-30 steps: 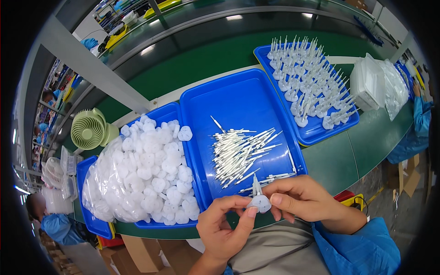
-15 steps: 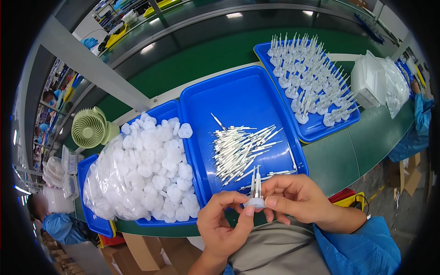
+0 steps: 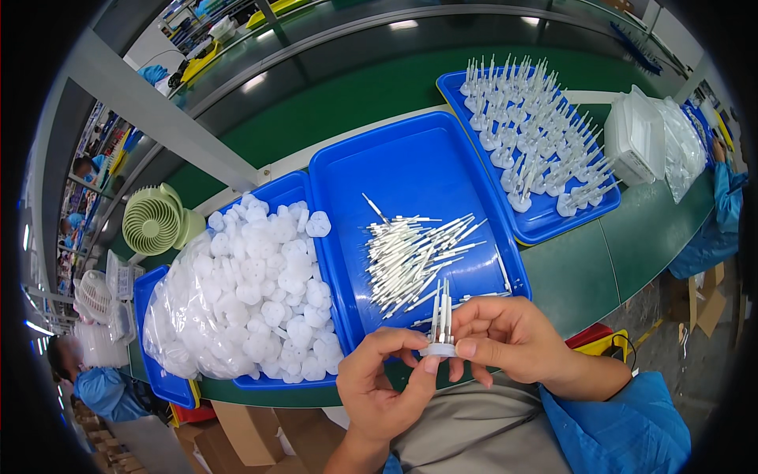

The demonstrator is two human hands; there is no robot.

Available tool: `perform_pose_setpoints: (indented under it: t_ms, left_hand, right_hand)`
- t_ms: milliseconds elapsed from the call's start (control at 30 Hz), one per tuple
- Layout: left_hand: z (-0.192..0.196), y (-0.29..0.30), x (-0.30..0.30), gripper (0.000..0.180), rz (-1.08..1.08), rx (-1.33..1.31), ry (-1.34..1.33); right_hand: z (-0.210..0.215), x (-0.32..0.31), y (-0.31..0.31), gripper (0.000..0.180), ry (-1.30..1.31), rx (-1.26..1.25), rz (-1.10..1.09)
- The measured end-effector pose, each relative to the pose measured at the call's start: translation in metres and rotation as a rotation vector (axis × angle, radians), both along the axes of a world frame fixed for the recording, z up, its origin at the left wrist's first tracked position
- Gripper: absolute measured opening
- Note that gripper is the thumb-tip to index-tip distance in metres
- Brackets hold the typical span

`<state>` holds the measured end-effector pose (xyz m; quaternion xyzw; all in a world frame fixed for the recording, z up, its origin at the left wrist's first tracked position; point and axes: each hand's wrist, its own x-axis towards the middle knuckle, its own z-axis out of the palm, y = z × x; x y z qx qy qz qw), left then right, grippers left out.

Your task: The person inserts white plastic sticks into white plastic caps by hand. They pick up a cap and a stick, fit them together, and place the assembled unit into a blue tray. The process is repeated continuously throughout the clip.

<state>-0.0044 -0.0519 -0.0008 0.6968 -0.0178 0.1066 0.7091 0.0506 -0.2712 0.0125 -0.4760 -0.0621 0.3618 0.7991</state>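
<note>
Low in front of my body, a small white plastic disc (image 3: pixel 439 350) is held level, with several thin white rods (image 3: pixel 442 312) standing up from it. My left hand (image 3: pixel 387 387) pinches the disc's left side between thumb and fingers. On the other side my right hand (image 3: pixel 513 344) grips its edge, thumb at the rim and fingers curled behind the rods; whether they also press a rod is hidden. Just beyond both hands lies the middle blue tray (image 3: pixel 379 158), holding a heap of loose white rods (image 3: pixel 414 261).
To the left, a blue tray (image 3: pixel 292 189) carries a pile of white discs (image 3: pixel 268 292) spilling from a clear bag (image 3: pixel 181 324). A tray (image 3: pixel 545 233) at far right bears several rod-fitted discs (image 3: pixel 521 130). A green fan (image 3: pixel 154 221) and white tubs (image 3: pixel 636 138) flank the trays.
The disc has tipped slightly, so its rods stand more upright and a little higher. Both hands keep their hold with almost no movement.
</note>
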Motion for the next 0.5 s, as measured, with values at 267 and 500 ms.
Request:
perform_pose_setpoints:
  t_ms: [267, 500]
  left_hand:
    - [0.0002, 0.003, -0.0001, 0.027, -0.011, -0.009, -0.006]
    - [0.0063, 0.0036, -0.0001, 0.027, -0.018, -0.041, -0.008]
  right_hand:
    - [0.0022, 0.0016, 0.0015, 0.028, 0.02, 0.014, 0.011]
    - [0.0024, 0.0014, 0.0029, 0.026, 0.056, 0.03, 0.013]
